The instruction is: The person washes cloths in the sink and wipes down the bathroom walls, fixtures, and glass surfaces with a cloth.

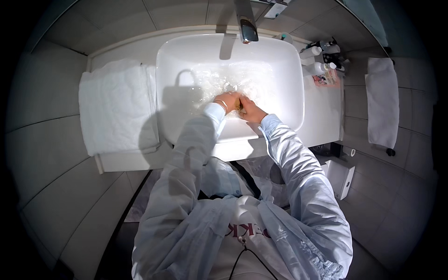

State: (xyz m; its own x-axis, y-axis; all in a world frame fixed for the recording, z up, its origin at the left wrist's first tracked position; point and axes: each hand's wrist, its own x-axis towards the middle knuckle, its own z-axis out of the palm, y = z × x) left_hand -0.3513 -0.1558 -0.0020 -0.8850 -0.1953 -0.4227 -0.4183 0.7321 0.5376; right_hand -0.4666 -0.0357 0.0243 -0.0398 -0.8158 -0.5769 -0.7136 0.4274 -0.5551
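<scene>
A white washbasin lies before me with rippling, bubbly water in it. My left hand and my right hand meet low in the basin, near its front wall. Between them shows a small yellow-brown thing, mostly hidden by the fingers; what it is I cannot tell. The left fingers curl around its far side, and the right fingers touch it from the right. A chrome faucet reaches over the back rim, beyond both hands.
Folded white towels lie left of the basin. Several bottles and a pink printed packet stand or lie at the right. A white towel hangs on the right wall, and a white box is below the counter's right side.
</scene>
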